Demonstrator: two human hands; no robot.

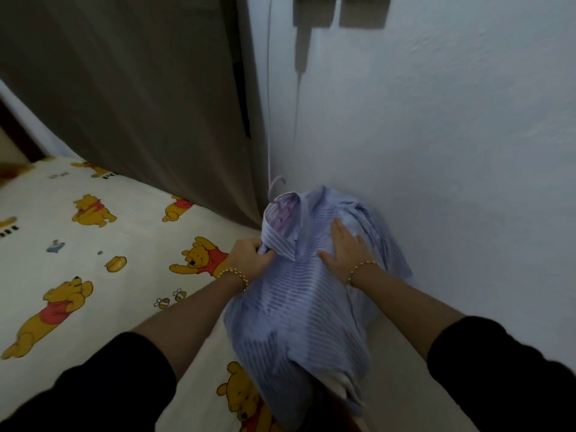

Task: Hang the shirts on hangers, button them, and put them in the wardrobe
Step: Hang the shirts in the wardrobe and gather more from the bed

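A blue-and-white striped shirt [299, 310] lies bunched on the bed beside the wall, its collar pointing away from me. A pale purple hanger [276, 187] sits inside the collar, with only its hook and a bit of its neck showing. My left hand [251, 255] grips the fabric just below the collar on the left side. My right hand [347, 249] rests flat on the shirt's right shoulder with its fingers spread. Both wrists carry a gold bead bracelet.
The bed sheet [93, 244] is cream with yellow cartoon bears. A brown curtain [140, 88] hangs behind the bed. A white wall [436, 135] rises close on the right, with a thin cable [268, 88] running down it.
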